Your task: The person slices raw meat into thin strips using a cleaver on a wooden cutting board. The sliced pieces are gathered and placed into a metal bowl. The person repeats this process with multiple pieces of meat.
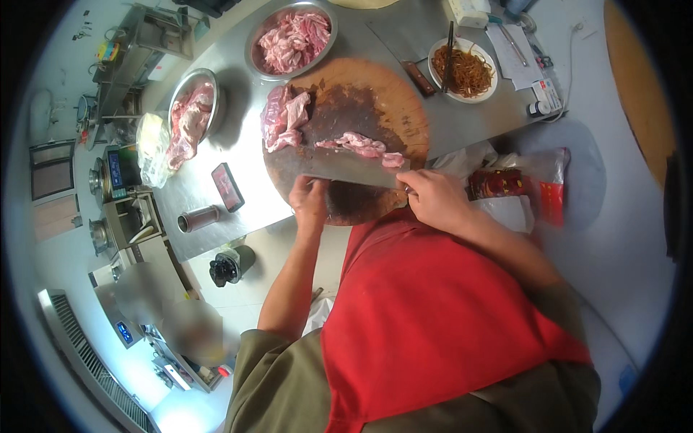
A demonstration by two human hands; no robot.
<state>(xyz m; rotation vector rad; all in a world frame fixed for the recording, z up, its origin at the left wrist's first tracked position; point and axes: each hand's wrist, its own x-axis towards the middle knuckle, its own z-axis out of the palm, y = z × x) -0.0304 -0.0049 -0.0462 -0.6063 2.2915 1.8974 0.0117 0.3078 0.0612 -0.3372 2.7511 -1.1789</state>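
Observation:
My right hand grips the handle end of a broad-bladed cleaver low over a round wooden chopping block. At the blade's other end, my left hand pinches its corner, so the blade lies crosswise between both hands. Just beyond the blade, cut strips of raw meat rest on the block, with a smaller piece touching or close to the steel. Larger chunks of raw meat sit at the block's left edge. The block's surface is dark and wet in the middle.
A steel bowl of sliced meat stands behind the block; another bowl holds a large cut. A phone and metal cylinder lie left. A second knife and noodle plate with chopsticks are at right.

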